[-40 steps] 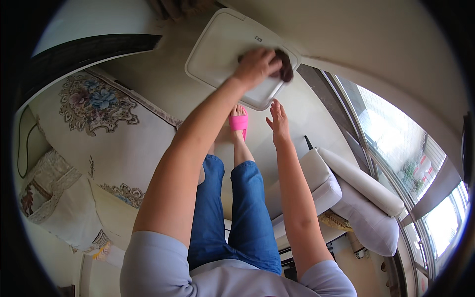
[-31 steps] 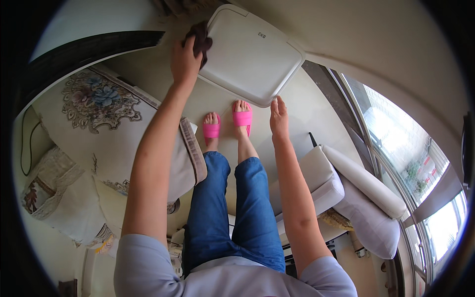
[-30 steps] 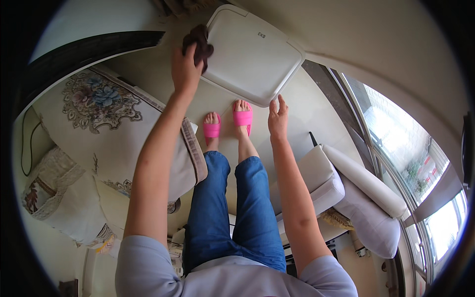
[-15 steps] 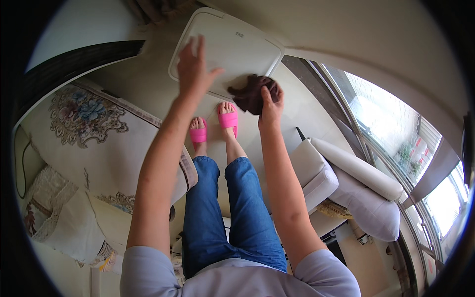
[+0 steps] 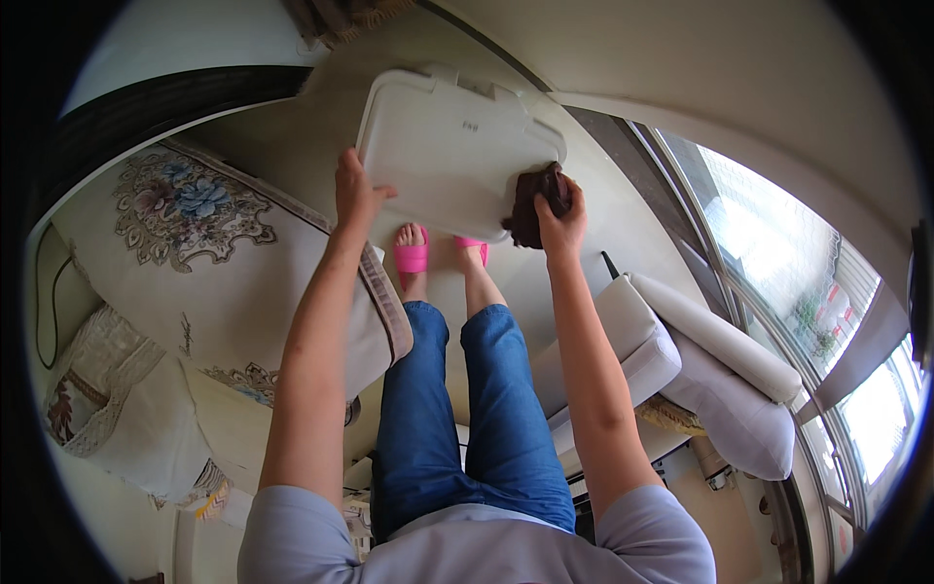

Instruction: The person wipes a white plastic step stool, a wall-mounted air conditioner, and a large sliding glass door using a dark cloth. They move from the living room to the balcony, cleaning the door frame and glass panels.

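Observation:
A white plastic bin (image 5: 448,146) with a rounded, rectangular lid is in front of me, over my feet. My left hand (image 5: 360,195) grips its left edge, thumb lying on the top side and fingers mostly hidden around the rim. A crumpled dark brown cloth (image 5: 528,209) is bunched in my right hand (image 5: 562,219), which is closed around it. That cloth is against the bin's near right corner. The underside of the bin is out of sight.
To the left is a table with a floral cloth (image 5: 204,263). A pale padded seat (image 5: 613,336) and a light cushion (image 5: 739,428) are on the right, beside the windows (image 5: 769,234). My pink slippers (image 5: 412,258) are on the floor, one partly covered by the bin.
The bin has come nearer to me and tilted. My left hand has gone from hovering open over it to gripping its left edge. The right hand has brought the cloth to its corner.

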Demonstrator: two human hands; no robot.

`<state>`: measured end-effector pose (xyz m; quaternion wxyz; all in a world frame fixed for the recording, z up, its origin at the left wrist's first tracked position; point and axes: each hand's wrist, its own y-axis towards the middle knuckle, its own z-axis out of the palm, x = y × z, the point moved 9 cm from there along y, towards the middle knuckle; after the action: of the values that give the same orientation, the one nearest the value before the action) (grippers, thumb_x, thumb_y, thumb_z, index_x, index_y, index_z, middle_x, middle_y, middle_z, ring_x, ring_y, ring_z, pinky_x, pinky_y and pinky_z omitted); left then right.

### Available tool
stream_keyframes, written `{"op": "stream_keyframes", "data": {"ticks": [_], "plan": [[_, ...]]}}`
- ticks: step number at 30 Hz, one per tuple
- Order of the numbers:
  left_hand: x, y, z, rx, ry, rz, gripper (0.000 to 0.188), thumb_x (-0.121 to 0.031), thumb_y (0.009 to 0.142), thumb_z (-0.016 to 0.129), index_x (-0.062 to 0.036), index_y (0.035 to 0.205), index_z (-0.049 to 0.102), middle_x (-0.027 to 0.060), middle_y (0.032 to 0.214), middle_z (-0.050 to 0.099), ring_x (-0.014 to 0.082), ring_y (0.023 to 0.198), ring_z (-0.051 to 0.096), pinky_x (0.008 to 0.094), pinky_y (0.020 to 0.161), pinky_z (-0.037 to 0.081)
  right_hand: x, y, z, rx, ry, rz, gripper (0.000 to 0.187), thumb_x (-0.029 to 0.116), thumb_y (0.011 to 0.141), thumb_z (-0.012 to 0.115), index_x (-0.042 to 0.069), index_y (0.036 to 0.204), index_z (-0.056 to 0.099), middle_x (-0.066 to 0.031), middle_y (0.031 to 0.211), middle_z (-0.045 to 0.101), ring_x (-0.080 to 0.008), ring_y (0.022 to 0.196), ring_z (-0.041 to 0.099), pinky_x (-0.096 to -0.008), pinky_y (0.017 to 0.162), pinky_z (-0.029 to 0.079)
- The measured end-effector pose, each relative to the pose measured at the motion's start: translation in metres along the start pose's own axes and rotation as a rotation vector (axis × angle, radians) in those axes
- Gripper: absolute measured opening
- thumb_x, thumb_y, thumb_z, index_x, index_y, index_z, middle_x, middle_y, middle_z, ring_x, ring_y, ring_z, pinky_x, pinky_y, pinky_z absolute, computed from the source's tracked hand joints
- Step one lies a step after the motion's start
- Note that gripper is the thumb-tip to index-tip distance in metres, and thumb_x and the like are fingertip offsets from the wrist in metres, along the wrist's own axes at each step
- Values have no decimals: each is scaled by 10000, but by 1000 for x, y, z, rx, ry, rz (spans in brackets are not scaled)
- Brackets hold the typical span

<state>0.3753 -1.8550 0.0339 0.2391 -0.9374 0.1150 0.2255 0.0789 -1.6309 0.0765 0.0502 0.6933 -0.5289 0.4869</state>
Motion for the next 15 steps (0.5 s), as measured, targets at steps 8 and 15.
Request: {"op": "stream_keyframes", "data": {"ticks": [8,15], "plan": [[72,-77,24,18,-95,-160,801,18,544,850,11,1188,373,223,1159,534,408,1103,549,456,932,458,159,-38,76,444,-428,-735,528,-38,690,697,128,1189,650,-133,1217,581,-369,1150,527,-436,997,445],[72,-64,26,71,-104,-195,735,58,571,811,13,1159,372,203,1145,535,397,1077,565,436,890,489,-3,90,91,497,-961,-172,328,89,782,648,198,1080,726,-108,1085,685,-354,1065,609,-441,914,511]]}}
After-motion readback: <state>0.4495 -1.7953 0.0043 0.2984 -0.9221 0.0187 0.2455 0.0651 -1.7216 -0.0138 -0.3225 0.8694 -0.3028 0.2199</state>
